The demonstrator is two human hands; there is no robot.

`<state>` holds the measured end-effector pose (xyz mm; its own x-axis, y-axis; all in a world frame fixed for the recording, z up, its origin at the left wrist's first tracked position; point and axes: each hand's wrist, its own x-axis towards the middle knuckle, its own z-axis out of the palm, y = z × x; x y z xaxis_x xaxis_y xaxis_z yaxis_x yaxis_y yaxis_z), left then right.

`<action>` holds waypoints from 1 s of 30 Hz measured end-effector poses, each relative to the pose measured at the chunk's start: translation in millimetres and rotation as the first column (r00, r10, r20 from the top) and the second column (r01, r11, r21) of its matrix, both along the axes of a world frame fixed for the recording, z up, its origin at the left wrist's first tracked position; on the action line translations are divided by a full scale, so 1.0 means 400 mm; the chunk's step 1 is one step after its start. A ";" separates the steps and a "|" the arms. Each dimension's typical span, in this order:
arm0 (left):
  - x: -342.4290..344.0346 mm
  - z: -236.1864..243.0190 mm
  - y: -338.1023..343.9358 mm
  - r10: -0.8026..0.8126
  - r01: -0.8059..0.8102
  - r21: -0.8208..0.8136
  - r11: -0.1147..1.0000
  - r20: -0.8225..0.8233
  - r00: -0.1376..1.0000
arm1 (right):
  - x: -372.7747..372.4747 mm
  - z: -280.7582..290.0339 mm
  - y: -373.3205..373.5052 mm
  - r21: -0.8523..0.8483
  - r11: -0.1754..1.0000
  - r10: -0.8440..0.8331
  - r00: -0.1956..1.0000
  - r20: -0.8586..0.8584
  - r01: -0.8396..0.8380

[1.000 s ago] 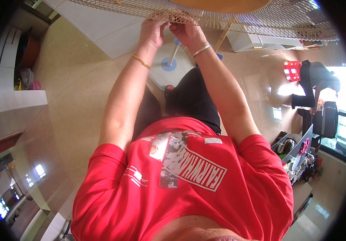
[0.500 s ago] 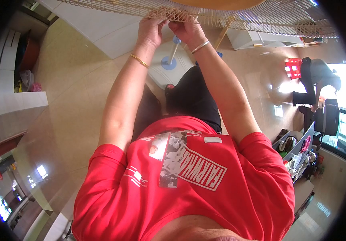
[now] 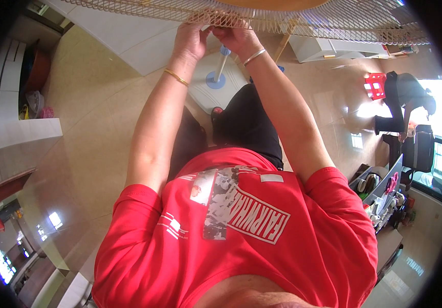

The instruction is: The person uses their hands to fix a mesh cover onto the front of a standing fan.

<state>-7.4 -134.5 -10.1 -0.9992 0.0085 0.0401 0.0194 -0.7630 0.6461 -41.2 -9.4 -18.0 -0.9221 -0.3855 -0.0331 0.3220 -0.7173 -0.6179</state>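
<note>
A wide, pale, open-weave mesh [image 3: 328,25] curves across the top of the head view, with a smooth tan-orange round piece [image 3: 282,4] beyond it. My left hand [image 3: 190,42] and my right hand [image 3: 235,39] are close together at its near edge. On both, the fingers are curled and pressed to the strands, partly hidden by the weave. Below them stands a pole [image 3: 222,62] with a blue collar and blue foot on a whitish base [image 3: 196,91]. A gold bangle circles my left wrist, a silver one my right.
A white panel [image 3: 123,38] lies at upper left, a white cabinet [image 3: 310,50] at upper right. Farther right, a person [image 3: 408,97] bends over beside a red stool [image 3: 375,86]. Cluttered shelving [image 3: 385,190] stands below, and a white counter [image 3: 21,134] at left.
The mesh has shifted slightly leftward and up. Both hands have moved a little with it and keep their place at its edge.
</note>
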 end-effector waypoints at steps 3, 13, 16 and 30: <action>-0.007 -0.001 0.002 -0.018 0.019 0.015 1.000 -0.054 0.998 | -0.008 0.001 0.000 -0.020 1.000 -0.009 1.000 0.013 0.009; -0.012 -0.016 -0.011 0.013 -0.013 -0.003 1.000 -0.019 1.000 | 0.034 0.038 -0.021 -0.103 0.995 0.013 0.999 0.049 -0.008; -0.003 -0.005 -0.004 0.004 -0.004 -0.009 1.000 -0.035 0.999 | 0.020 0.021 -0.010 -0.141 0.984 0.106 0.994 -0.014 -0.107; -0.006 -0.006 -0.011 0.007 -0.007 -0.020 1.000 -0.031 1.000 | -0.019 -0.008 -0.021 -0.139 0.975 0.182 0.982 0.046 -0.174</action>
